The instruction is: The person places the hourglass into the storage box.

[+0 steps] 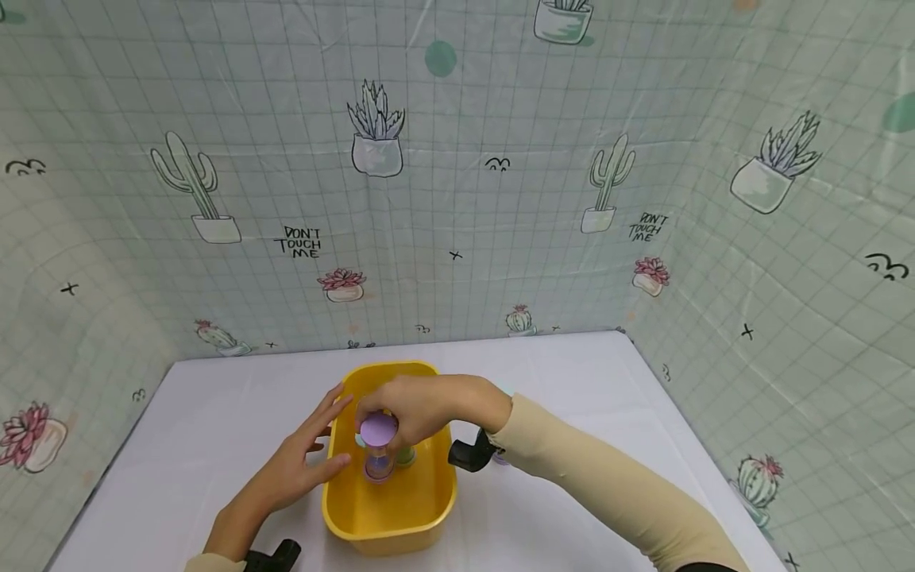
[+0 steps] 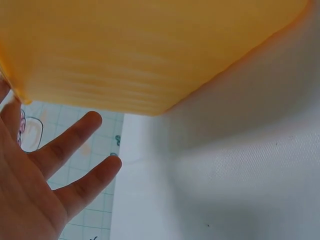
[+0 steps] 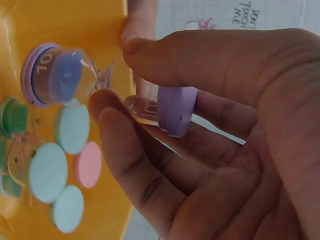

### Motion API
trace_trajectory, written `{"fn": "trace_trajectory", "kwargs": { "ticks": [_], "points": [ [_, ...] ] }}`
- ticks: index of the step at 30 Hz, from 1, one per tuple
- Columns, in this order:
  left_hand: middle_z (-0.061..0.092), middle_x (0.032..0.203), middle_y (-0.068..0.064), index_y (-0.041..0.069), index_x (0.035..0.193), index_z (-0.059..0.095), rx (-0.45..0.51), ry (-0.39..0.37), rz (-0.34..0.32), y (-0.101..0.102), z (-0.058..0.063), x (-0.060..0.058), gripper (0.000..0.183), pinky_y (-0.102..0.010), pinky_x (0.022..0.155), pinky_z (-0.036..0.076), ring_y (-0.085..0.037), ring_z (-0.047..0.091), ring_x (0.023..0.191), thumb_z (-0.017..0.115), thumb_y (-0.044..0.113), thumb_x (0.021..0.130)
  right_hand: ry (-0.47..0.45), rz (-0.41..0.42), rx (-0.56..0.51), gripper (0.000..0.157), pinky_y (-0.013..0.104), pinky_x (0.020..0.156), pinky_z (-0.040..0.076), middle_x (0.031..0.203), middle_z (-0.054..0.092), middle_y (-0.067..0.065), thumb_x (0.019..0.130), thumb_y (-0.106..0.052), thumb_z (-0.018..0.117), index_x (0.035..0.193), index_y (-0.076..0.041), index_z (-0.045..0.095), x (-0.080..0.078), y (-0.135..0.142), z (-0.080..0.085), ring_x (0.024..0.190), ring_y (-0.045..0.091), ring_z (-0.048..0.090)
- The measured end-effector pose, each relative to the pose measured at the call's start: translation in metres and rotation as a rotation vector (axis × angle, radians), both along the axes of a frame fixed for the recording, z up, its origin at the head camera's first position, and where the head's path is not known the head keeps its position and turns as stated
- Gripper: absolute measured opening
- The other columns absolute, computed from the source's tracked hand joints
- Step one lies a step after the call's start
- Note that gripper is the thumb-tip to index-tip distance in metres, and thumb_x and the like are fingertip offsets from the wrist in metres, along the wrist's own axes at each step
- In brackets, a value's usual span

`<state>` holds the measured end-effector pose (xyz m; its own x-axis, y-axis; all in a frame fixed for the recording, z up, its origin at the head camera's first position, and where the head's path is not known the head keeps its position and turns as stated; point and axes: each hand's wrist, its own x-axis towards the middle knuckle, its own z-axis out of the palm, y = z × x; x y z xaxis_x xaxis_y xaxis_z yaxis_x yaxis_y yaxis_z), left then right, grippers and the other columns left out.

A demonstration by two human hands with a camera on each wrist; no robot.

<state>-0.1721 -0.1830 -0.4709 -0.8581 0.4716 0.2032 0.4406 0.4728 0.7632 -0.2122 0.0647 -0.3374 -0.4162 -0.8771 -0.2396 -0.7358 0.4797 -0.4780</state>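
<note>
My right hand (image 1: 422,405) pinches a sand timer (image 1: 378,430) with purple end caps, clear glass and blue sand, over the yellow bin (image 1: 386,516). In the right wrist view, thumb and fingers grip the timer near its waist, and a "10" shows by one cap. Other sand timers with mint caps (image 3: 48,172), a pink cap (image 3: 88,164) and green parts lie in the bin. My left hand (image 1: 293,461) is at the bin's left side with fingers spread; in the left wrist view, some fingertips reach its rim while two fingers (image 2: 85,185) stand apart from it.
The bin stands on a white-covered table (image 1: 557,516). Part of a purple object (image 1: 501,459) shows on the table beside the right wrist's black camera (image 1: 469,453). A curtain (image 1: 457,206) with printed cacti encloses the back and sides.
</note>
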Motion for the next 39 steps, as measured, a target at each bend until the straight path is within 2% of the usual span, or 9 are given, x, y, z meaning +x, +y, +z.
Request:
{"fn": "trace_trajectory", "kwargs": {
  "ticks": [7,13,19,29,35,39],
  "points": [
    [0.014,0.174,-0.012,0.020,0.163,0.032,0.000,-0.009,0.013,-0.001,-0.001,0.003,0.074,-0.063,0.089,0.054,-0.044,0.059,0.122,0.067,0.025,0.097,-0.046,0.002,0.047,0.035,0.012,0.087,0.048,0.110,0.067,-0.010,0.088,-0.011,0.080,0.121,-0.017,0.069,0.004,-0.011,-0.018,0.096,0.001,0.060],
    [0.007,0.174,-0.013,0.020,0.164,0.027,0.007,-0.057,-0.038,-0.004,0.004,0.002,0.079,-0.052,0.091,0.055,-0.045,0.058,0.126,0.068,0.023,0.097,-0.036,0.043,0.042,0.036,0.010,0.091,0.047,0.113,0.070,-0.008,0.089,-0.010,0.080,0.123,-0.015,0.069,0.006,-0.020,-0.034,0.098,0.000,0.060],
    [0.002,0.174,-0.016,0.018,0.165,0.023,-0.002,-0.097,-0.082,-0.005,0.010,0.000,0.087,-0.056,0.091,0.054,-0.045,0.058,0.125,0.072,0.026,0.094,-0.042,0.053,0.075,0.033,0.009,0.086,0.047,0.108,0.069,-0.009,0.089,-0.014,0.081,0.119,-0.016,0.068,0.007,-0.028,-0.046,0.093,-0.001,0.060],
    [0.004,0.174,-0.016,0.018,0.165,0.025,0.023,-0.084,-0.058,-0.004,0.005,-0.001,0.087,-0.056,0.091,0.052,-0.047,0.056,0.127,0.072,0.025,0.093,0.055,0.071,0.145,0.035,0.007,0.083,0.046,0.106,0.070,-0.008,0.088,-0.016,0.083,0.120,-0.015,0.068,0.008,-0.033,-0.053,0.092,-0.002,0.060],
    [0.005,0.174,-0.017,0.020,0.165,0.024,0.031,-0.082,-0.055,-0.007,0.003,-0.001,0.086,-0.054,0.091,0.053,-0.046,0.056,0.127,0.072,0.023,0.093,0.075,0.024,0.150,0.036,0.010,0.088,0.049,0.108,0.072,-0.008,0.087,-0.012,0.083,0.121,-0.016,0.072,0.005,-0.037,-0.057,0.094,0.000,0.061],
    [0.004,0.174,-0.016,0.022,0.165,0.024,0.030,-0.097,-0.054,-0.006,0.004,-0.001,0.086,-0.053,0.092,0.052,-0.045,0.056,0.128,0.072,0.022,0.094,0.098,-0.012,0.168,0.033,0.012,0.085,0.050,0.105,0.073,-0.008,0.086,-0.010,0.083,0.118,-0.016,0.074,0.000,-0.040,-0.057,0.091,0.002,0.062]
  ]
}}
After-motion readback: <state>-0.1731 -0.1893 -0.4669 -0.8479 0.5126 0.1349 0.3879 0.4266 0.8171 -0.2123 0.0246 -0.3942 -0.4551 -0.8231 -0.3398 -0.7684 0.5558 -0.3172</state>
